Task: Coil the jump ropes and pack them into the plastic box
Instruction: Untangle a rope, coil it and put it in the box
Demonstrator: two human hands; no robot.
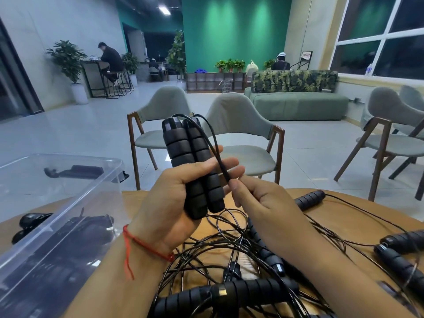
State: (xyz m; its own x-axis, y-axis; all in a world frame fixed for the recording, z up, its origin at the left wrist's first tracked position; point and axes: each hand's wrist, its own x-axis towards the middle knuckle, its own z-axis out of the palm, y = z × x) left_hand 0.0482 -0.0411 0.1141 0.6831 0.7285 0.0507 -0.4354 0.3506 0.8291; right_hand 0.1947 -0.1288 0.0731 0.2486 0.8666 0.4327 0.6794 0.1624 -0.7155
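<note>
Black foam handles stand paired, upright, cord ends up, left hand wrapped round them above the table. Right hand pinches the cord. Plastic box sits left, reaching the table's far edge.

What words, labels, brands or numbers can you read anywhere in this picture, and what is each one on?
Nothing here can be read for certain.
Framed sign by the far wall: red characters, too blurred to read.
Bottle on the window sill: label too small to read.
Handles in the left hand, cord pinched by the right hand: no print visible.
Plastic box: no label visible.
</note>
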